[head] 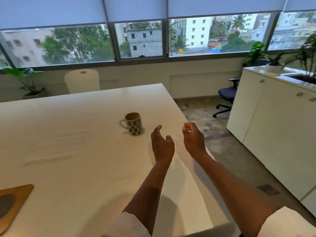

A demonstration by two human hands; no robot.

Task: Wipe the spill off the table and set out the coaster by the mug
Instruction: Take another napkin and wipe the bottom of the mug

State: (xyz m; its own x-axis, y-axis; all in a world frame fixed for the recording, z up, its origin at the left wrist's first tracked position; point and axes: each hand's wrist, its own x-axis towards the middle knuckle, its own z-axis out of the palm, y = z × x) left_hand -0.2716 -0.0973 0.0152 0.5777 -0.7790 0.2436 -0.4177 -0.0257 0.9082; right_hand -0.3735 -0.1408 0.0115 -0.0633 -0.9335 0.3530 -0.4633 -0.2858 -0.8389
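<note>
Just beyond the relaxed, empty fingers of the left hand [162, 144] and right hand [193, 139], the mug [133, 124] is seen upright on the table [68, 134].

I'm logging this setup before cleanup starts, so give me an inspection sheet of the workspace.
Surface: white table, faint wet sheen near the hands; spill extent hard to tell.
Job's things: patterned mug upright, dark liquid inside; no cloth seen; dark round pad on a brown board at the left edge, possibly the coaster.
Clutter: nothing seen.
Hands: left hand and right hand raised right of the mug, both holding nothing.
Cables: nothing seen.
Surroundings: white chair, office chair, cabinet, plants, windows.
</note>
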